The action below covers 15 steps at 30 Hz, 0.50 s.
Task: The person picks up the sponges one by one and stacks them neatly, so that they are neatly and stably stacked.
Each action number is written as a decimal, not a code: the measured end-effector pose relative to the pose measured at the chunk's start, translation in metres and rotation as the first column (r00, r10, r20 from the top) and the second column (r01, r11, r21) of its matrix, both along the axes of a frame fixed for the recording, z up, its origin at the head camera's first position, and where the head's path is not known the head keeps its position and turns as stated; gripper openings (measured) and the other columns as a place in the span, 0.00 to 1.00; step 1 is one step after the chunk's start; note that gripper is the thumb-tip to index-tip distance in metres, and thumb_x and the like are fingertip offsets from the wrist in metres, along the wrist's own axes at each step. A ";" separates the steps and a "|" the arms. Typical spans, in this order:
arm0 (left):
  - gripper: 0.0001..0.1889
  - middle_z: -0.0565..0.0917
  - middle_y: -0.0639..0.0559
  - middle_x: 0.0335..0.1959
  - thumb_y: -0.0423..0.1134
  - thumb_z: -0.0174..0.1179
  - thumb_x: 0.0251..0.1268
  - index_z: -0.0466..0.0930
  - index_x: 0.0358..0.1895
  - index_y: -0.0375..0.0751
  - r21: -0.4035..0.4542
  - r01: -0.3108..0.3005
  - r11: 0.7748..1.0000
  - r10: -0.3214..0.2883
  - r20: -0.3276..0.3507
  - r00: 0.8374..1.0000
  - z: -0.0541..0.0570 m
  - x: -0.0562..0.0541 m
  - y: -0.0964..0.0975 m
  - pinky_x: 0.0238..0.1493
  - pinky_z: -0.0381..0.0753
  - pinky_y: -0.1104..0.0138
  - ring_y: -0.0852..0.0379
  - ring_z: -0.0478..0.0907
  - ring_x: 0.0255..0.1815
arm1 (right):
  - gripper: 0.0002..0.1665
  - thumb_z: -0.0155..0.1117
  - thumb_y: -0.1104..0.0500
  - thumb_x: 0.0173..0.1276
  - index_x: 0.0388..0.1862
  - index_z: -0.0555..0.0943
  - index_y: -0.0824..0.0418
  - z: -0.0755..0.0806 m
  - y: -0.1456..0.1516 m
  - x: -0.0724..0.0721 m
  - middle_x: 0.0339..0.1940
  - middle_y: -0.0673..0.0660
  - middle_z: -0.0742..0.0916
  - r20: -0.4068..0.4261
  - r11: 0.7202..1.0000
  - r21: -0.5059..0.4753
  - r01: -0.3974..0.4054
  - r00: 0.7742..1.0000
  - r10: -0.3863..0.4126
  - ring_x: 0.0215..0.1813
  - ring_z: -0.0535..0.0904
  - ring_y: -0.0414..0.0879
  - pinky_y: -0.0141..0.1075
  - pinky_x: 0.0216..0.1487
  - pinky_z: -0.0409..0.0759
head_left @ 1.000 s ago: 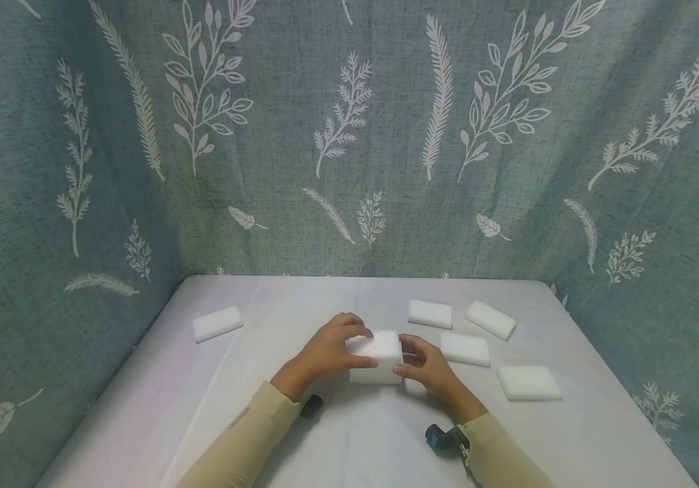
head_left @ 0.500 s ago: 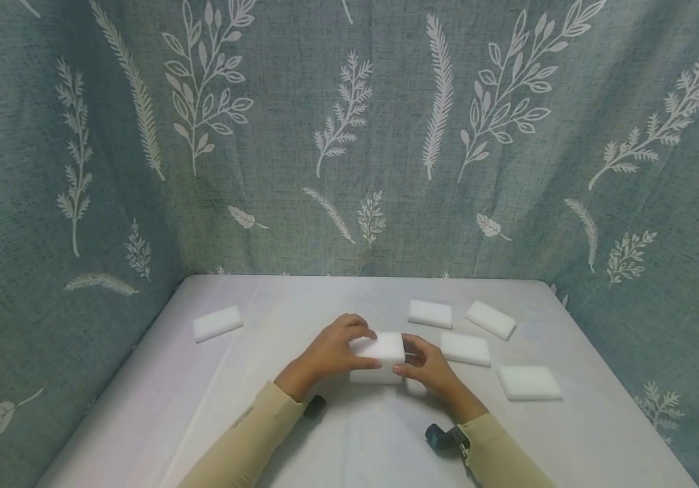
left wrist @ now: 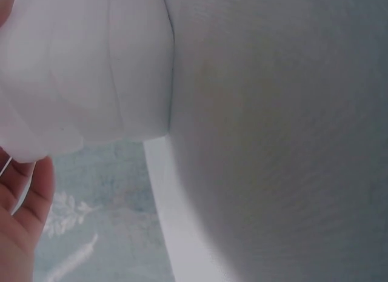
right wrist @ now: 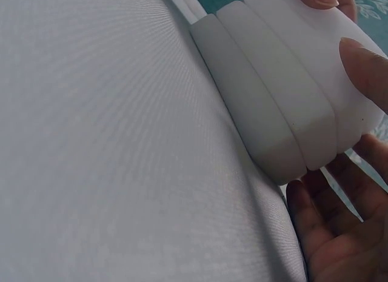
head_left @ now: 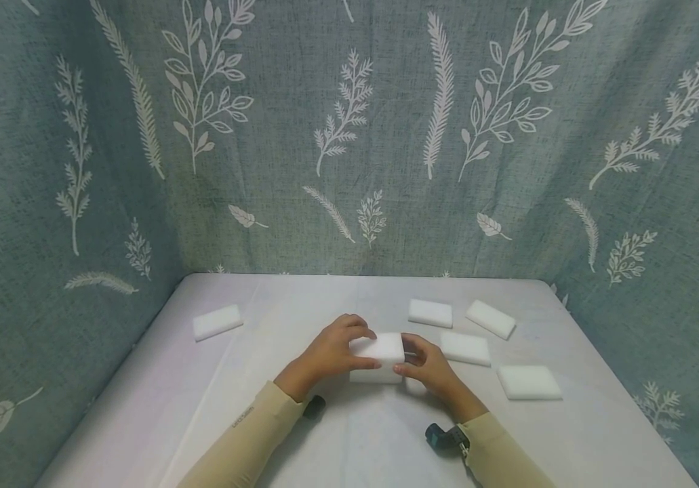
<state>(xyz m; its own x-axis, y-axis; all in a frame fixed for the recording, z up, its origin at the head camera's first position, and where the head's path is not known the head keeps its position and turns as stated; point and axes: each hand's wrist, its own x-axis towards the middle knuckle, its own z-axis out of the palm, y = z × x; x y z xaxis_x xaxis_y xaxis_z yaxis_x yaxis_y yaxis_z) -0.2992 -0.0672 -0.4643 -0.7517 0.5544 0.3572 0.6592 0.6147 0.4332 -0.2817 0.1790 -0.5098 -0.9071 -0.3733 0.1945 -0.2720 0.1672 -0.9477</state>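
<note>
A stack of several white sponges (head_left: pixel 386 347) stands on the table at the middle of the head view. My left hand (head_left: pixel 332 349) grips its upper part from the left, thumb along the near side and fingers over the far side. At the right end, my right hand (head_left: pixel 425 364) holds the stack between thumb and fingers. Seams between the layers of the sponge stack (left wrist: pixel 91 63) show in the left wrist view. In the right wrist view, the right thumb (right wrist: pixel 365 70) presses the face of the sponge stack (right wrist: pixel 273 82), while other fingers sit at its end.
Right of the hands lie several loose white sponges, including a back one (head_left: pixel 430 313), an angled one (head_left: pixel 491 318) and a near one (head_left: pixel 529 383). Another loose sponge (head_left: pixel 217 322) lies far left. A leaf-patterned green curtain (head_left: pixel 288 135) surrounds the white table (head_left: pixel 288 298).
Between the two earlier frames, my left hand and the top of the stack shifted slightly right. Since then, both hands have held almost still. The loose sponges have not moved.
</note>
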 end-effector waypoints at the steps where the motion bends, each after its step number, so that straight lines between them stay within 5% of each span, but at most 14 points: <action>1: 0.26 0.76 0.60 0.49 0.62 0.72 0.48 0.85 0.47 0.52 0.003 0.002 1.000 -0.002 -0.003 1.000 0.000 0.000 0.000 0.56 0.75 0.61 0.60 0.71 0.53 | 0.40 0.71 0.69 0.59 0.68 0.64 0.74 0.004 -0.001 0.002 0.66 0.72 0.72 -0.003 1.000 0.002 -0.005 1.000 0.005 0.67 0.68 0.66 0.50 0.65 0.68; 6: 0.26 0.76 0.60 0.49 0.63 0.71 0.48 0.85 0.47 0.52 0.002 0.003 1.000 -0.003 -0.009 1.000 -0.002 -0.001 0.000 0.57 0.75 0.61 0.61 0.71 0.54 | 0.39 0.70 0.68 0.60 0.67 0.65 0.75 0.022 -0.004 0.014 0.65 0.72 0.73 -0.003 1.000 0.008 -0.017 1.000 0.017 0.66 0.69 0.66 0.50 0.64 0.68; 15: 0.28 0.76 0.61 0.50 0.67 0.69 0.47 0.84 0.48 0.54 -0.010 -0.004 1.000 0.004 0.007 1.000 -0.004 -0.002 0.000 0.57 0.75 0.61 0.61 0.71 0.54 | 0.40 0.72 0.66 0.59 0.68 0.65 0.73 0.024 -0.004 0.015 0.65 0.72 0.73 0.025 1.000 0.003 -0.003 1.000 0.003 0.66 0.69 0.66 0.52 0.65 0.67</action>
